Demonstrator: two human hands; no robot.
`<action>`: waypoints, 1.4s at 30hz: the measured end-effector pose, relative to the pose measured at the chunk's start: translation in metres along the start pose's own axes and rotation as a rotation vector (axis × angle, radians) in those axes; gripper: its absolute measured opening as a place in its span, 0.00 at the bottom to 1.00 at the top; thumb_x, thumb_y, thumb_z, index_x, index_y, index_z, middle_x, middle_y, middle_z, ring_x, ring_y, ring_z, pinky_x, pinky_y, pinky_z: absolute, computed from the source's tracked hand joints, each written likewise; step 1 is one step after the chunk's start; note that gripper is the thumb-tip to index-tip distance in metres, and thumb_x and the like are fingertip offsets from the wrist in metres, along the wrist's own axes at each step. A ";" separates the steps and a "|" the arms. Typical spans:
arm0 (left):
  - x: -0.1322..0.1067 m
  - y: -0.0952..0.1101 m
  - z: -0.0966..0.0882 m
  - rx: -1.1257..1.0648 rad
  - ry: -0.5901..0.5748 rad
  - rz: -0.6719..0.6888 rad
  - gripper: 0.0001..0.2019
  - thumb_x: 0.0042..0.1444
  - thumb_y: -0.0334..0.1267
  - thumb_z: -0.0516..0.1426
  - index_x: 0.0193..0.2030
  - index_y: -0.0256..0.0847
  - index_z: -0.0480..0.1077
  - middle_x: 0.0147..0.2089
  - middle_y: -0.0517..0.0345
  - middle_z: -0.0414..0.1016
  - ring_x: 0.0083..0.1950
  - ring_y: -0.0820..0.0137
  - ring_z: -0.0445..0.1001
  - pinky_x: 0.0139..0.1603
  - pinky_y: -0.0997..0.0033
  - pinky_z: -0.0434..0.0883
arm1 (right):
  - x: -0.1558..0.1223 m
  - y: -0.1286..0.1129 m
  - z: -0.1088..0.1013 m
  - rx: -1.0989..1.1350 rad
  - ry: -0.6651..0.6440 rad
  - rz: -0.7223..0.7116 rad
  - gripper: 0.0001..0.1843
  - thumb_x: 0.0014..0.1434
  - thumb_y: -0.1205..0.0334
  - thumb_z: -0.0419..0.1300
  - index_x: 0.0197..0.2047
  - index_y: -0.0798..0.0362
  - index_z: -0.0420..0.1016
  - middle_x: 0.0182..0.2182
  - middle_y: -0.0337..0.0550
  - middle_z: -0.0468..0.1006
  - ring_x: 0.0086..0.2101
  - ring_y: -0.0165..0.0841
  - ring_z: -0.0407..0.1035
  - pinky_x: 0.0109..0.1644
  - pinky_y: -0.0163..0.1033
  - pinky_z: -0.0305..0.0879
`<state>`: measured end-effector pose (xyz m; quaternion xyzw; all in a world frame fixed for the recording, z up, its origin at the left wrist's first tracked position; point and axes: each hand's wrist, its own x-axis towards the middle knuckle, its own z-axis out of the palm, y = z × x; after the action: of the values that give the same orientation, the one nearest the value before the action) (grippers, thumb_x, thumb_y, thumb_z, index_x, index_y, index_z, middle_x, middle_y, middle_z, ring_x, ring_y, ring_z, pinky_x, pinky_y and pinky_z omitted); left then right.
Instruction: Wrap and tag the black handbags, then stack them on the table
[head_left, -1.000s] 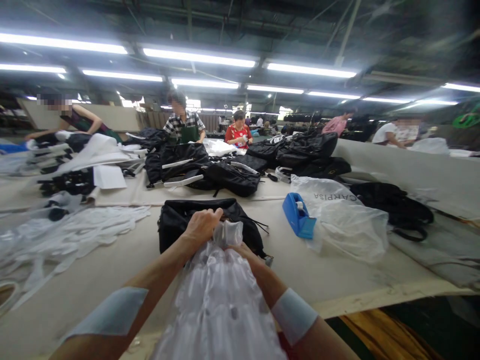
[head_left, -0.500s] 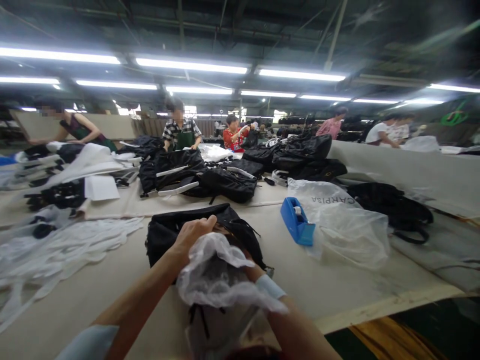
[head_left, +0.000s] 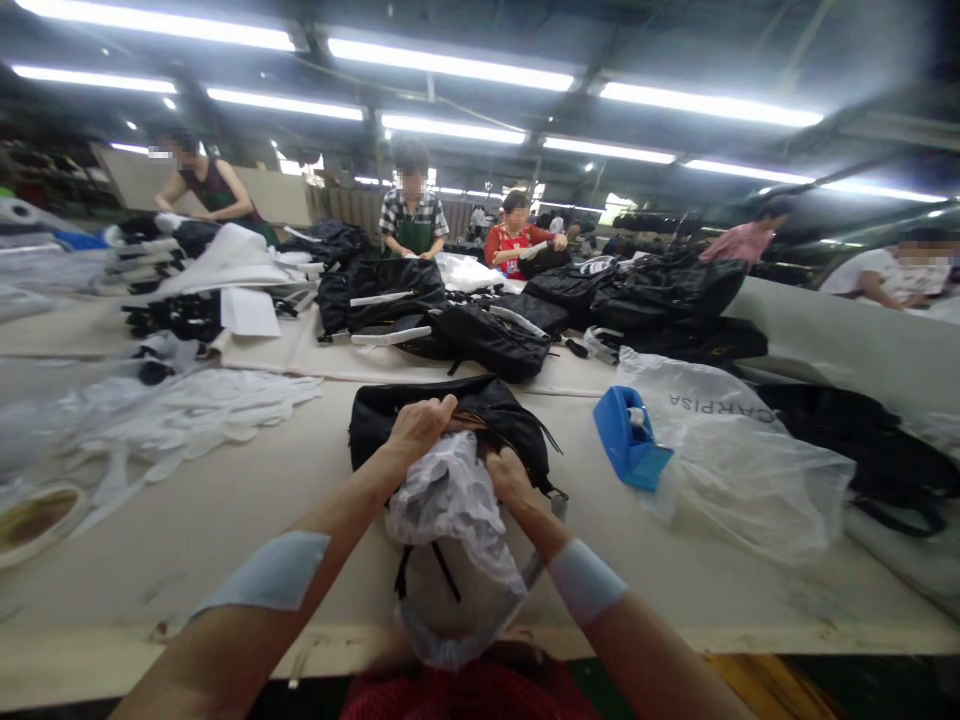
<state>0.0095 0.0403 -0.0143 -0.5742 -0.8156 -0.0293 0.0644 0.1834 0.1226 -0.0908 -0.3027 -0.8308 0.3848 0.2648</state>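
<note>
A black bag (head_left: 375,425) lies on the table in front of me with its top opening towards me. The fingers of my left hand (head_left: 424,425) are closed on the edge of this opening. My right hand (head_left: 511,478) is at the right side of the opening, fingers curled at the rim and partly hidden. Between my hands, crumpled translucent white plastic (head_left: 450,485) bulges out of the bag. Towards me hangs the bag's strap (head_left: 450,645), wrapped in clear plastic, near the table's front edge.
A blue tape dispenser (head_left: 630,437) stands to the right beside a printed clear plastic bag (head_left: 750,465). More black bags (head_left: 495,340) are piled ahead. White strips (head_left: 225,410) and a tape roll (head_left: 37,525) lie left. Several co-workers, one in a checked shirt (head_left: 412,215), stand beyond.
My right hand has come back from behind the white plastic and now shows at the opening. The plastic sits lower and narrower. The view has tilted down and turned left.
</note>
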 end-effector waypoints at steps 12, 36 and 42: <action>0.002 0.004 -0.022 -0.097 -0.117 0.111 0.14 0.61 0.41 0.56 0.53 0.44 0.65 0.44 0.50 0.80 0.49 0.58 0.78 0.45 0.66 0.72 | 0.015 0.013 0.005 -0.270 0.028 -0.854 0.28 0.62 0.65 0.54 0.66 0.55 0.63 0.54 0.58 0.75 0.53 0.45 0.71 0.57 0.51 0.71; -0.028 -0.061 -0.018 -0.518 0.327 0.171 0.31 0.41 0.19 0.50 0.52 0.43 0.76 0.57 0.53 0.70 0.60 0.64 0.70 0.64 0.62 0.67 | 0.098 0.022 -0.006 -0.528 0.210 -0.421 0.17 0.63 0.60 0.53 0.51 0.59 0.75 0.43 0.59 0.80 0.44 0.45 0.75 0.49 0.46 0.70; -0.042 -0.051 -0.032 -0.422 0.313 -0.039 0.18 0.43 0.21 0.52 0.39 0.39 0.74 0.40 0.54 0.72 0.44 0.63 0.73 0.50 0.63 0.73 | 0.065 -0.001 0.017 -0.783 0.101 -0.561 0.25 0.65 0.71 0.50 0.64 0.53 0.68 0.56 0.57 0.75 0.49 0.47 0.73 0.52 0.49 0.69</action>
<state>-0.0226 -0.0203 0.0130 -0.5476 -0.7825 -0.2885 0.0682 0.1279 0.1604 -0.0860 -0.1623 -0.9489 -0.0579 0.2644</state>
